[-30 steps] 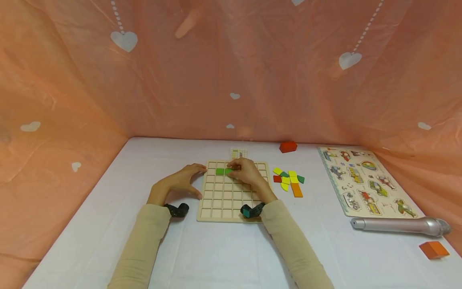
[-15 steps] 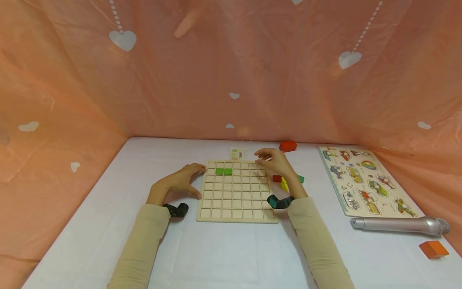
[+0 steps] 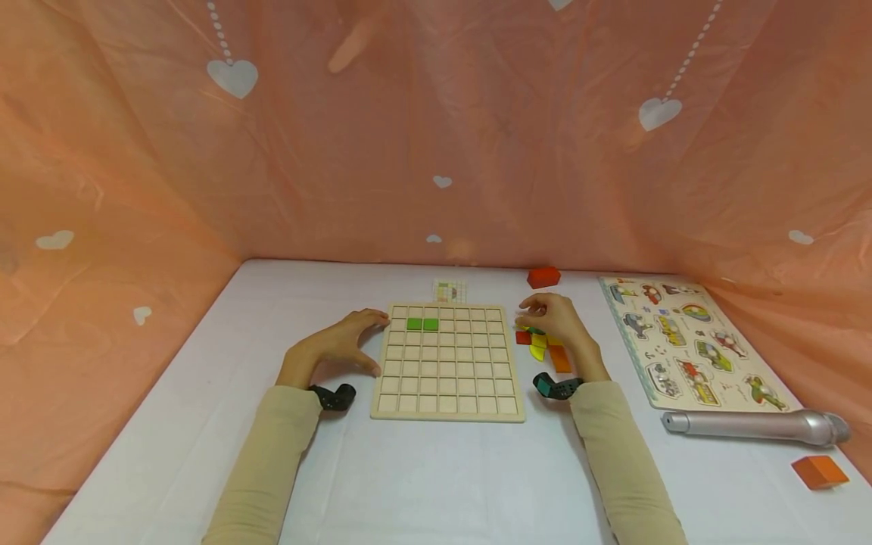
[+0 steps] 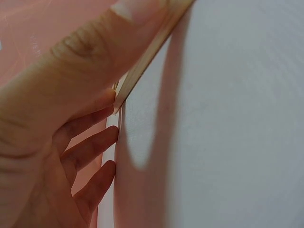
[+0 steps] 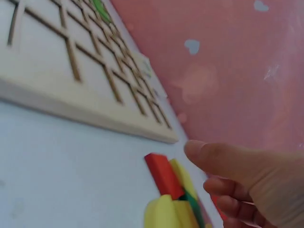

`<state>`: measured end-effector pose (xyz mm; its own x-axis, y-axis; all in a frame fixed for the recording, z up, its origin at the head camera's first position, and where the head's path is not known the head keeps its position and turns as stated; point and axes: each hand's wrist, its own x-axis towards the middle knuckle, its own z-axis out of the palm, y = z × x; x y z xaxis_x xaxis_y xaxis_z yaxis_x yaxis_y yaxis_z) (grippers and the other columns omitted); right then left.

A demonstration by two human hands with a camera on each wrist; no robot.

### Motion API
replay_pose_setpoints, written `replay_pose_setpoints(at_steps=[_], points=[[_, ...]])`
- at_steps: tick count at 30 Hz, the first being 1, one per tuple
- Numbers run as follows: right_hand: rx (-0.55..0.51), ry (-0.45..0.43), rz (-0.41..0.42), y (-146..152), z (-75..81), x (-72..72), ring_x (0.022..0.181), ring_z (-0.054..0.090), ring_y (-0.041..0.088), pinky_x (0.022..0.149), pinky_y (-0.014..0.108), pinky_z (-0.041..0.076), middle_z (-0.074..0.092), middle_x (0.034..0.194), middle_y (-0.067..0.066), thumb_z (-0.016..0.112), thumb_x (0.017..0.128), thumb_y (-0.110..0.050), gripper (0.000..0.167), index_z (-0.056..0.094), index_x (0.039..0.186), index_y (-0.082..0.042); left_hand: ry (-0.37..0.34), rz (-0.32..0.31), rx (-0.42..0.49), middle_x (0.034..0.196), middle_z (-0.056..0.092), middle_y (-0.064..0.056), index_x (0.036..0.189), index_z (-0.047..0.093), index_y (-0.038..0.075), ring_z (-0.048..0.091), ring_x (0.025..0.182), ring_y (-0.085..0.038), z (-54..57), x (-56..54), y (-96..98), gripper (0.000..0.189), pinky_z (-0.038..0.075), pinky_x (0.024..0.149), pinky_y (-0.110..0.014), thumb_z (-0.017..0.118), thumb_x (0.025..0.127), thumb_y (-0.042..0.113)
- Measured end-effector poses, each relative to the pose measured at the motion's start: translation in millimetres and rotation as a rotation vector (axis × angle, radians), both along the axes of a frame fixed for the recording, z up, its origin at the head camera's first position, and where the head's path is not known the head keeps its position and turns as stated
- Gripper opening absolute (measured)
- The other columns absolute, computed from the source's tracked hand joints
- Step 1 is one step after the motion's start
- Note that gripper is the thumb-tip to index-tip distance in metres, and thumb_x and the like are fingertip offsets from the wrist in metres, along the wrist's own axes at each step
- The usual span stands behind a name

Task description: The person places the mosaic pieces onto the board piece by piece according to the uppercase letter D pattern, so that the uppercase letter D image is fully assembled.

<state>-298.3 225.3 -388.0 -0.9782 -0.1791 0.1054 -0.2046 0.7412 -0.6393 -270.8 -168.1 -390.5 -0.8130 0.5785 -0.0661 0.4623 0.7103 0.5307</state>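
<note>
A wooden grid board [image 3: 446, 417] lies flat on the table, with two green square tiles [image 3: 422, 324] side by side in its second row. At the board's left edge rests my left hand [image 3: 337, 338], thumb and fingers spread apart along the rim; the left wrist view shows the thumb against the board's wooden edge [image 4: 147, 61]. My right hand [image 3: 562, 322] hovers over the loose tiles right of the board, fingers bent loosely, with nothing visible between them. Below it lie a red tile [image 3: 523, 337], yellow tiles [image 3: 538, 347] and an orange tile [image 3: 560, 359]; green ones are partly hidden.
A small patterned card [image 3: 450, 291] lies behind the board. Farther right are a picture puzzle board [image 3: 647, 352], a silver microphone [image 3: 756, 426] and an orange block [image 3: 820, 472]. A red block [image 3: 543, 277] stands at the back, near the pink curtain [image 3: 443, 219].
My right hand has left the second green tile on the board and moved right to the loose tiles. The left hand stays at the board's edge.
</note>
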Motion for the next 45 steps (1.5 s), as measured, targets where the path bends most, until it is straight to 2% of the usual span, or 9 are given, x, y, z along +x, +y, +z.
replay_pose_setpoints(at_steps=[4, 8, 15, 17, 20, 26, 30, 38, 45], points=[[0.076, -0.018, -0.022, 1, -3.7, -1.2, 0.078, 0.054, 0.023, 0.069, 0.029, 0.046, 0.063, 0.084, 0.009, 0.078, 0.075, -0.024, 0.032, 0.068, 0.097, -0.003, 0.016, -0.015, -0.008, 0.145, 0.033, -0.018, 0.139, 0.039, -0.001, 0.023, 0.136, -0.036, -0.5, -0.5, -0.1, 0.095, 0.02, 0.112, -0.051, 0.085, 0.064, 0.035], [0.118, -0.027, -0.03, 0, -5.5, -2.4, 0.079, 0.054, 0.023, 0.071, 0.031, 0.047, 0.064, 0.083, 0.009, 0.078, 0.076, -0.025, 0.03, 0.069, 0.095, -0.003, 0.017, -0.015, -0.008, 0.146, 0.033, -0.018, 0.139, 0.039, 0.0, 0.023, 0.136, -0.036, -0.3, -1.3, -0.5, 0.094, 0.02, 0.112, -0.05, 0.085, 0.064, 0.034], [0.052, -0.082, 0.039, 2, -11.1, -5.8, 0.095, 0.052, 0.029, 0.09, 0.043, 0.046, 0.06, 0.107, 0.016, 0.07, 0.083, -0.014, 0.027, 0.067, 0.108, -0.003, 0.015, -0.023, -0.007, 0.145, 0.033, -0.018, 0.138, 0.039, -0.001, 0.023, 0.136, -0.036, -0.4, -0.7, -0.2, 0.094, 0.019, 0.113, -0.049, 0.085, 0.064, 0.033], [0.032, -0.087, 0.061, 3, -12.5, -6.4, 0.098, 0.051, 0.03, 0.092, 0.044, 0.045, 0.058, 0.11, 0.017, 0.068, 0.084, -0.011, 0.028, 0.066, 0.11, -0.002, 0.014, -0.02, -0.01, 0.146, 0.033, -0.018, 0.138, 0.039, -0.001, 0.023, 0.137, -0.036, -0.6, -0.6, -0.4, 0.094, 0.019, 0.113, -0.049, 0.085, 0.064, 0.034], [0.027, -0.06, 0.083, 4, -14.2, -6.7, 0.095, 0.052, 0.03, 0.089, 0.043, 0.047, 0.058, 0.108, 0.017, 0.067, 0.084, -0.01, 0.027, 0.066, 0.109, 0.0, 0.007, -0.006, -0.008, 0.146, 0.032, -0.018, 0.139, 0.038, 0.0, 0.022, 0.137, -0.035, -0.9, -0.5, -0.9, 0.096, 0.019, 0.113, -0.049, 0.085, 0.063, 0.035], [0.029, 0.091, 0.127, 0, -13.5, -5.1, 0.09, 0.055, 0.029, 0.084, 0.043, 0.049, 0.06, 0.102, 0.018, 0.068, 0.084, -0.01, 0.026, 0.066, 0.106, 0.003, 0.002, 0.005, -0.001, 0.146, 0.032, -0.017, 0.139, 0.039, 0.001, 0.023, 0.137, -0.035, -1.7, 0.0, -1.2, 0.096, 0.02, 0.112, -0.05, 0.085, 0.063, 0.036], [-0.027, 0.137, 0.144, -14, -8.7, -3.9, 0.091, 0.058, 0.029, 0.083, 0.044, 0.051, 0.061, 0.103, 0.018, 0.069, 0.084, -0.012, 0.028, 0.066, 0.109, 0.001, 0.005, 0.0, 0.001, 0.146, 0.032, -0.017, 0.139, 0.039, 0.0, 0.023, 0.137, -0.035, -1.6, -0.1, -0.7, 0.096, 0.02, 0.112, -0.05, 0.085, 0.063, 0.035], [-0.124, 0.131, 0.177, -59, 0.8, 0.5, 0.089, 0.059, 0.026, 0.081, 0.038, 0.051, 0.061, 0.099, 0.016, 0.071, 0.082, -0.013, 0.03, 0.066, 0.109, 0.002, 0.008, -0.005, 0.001, 0.146, 0.032, -0.017, 0.139, 0.039, 0.0, 0.023, 0.137, -0.035, -2.6, -0.5, -0.6, 0.096, 0.02, 0.112, -0.049, 0.085, 0.063, 0.035], [-0.129, 0.133, 0.201, -89, -0.9, 2.9, 0.091, 0.059, 0.027, 0.08, 0.037, 0.052, 0.06, 0.103, 0.016, 0.069, 0.084, -0.011, 0.027, 0.066, 0.109, 0.001, 0.009, -0.001, 0.003, 0.146, 0.033, -0.017, 0.139, 0.039, 0.0, 0.023, 0.136, -0.035, -3.8, -0.4, -0.8, 0.096, 0.021, 0.112, -0.05, 0.085, 0.063, 0.034]])
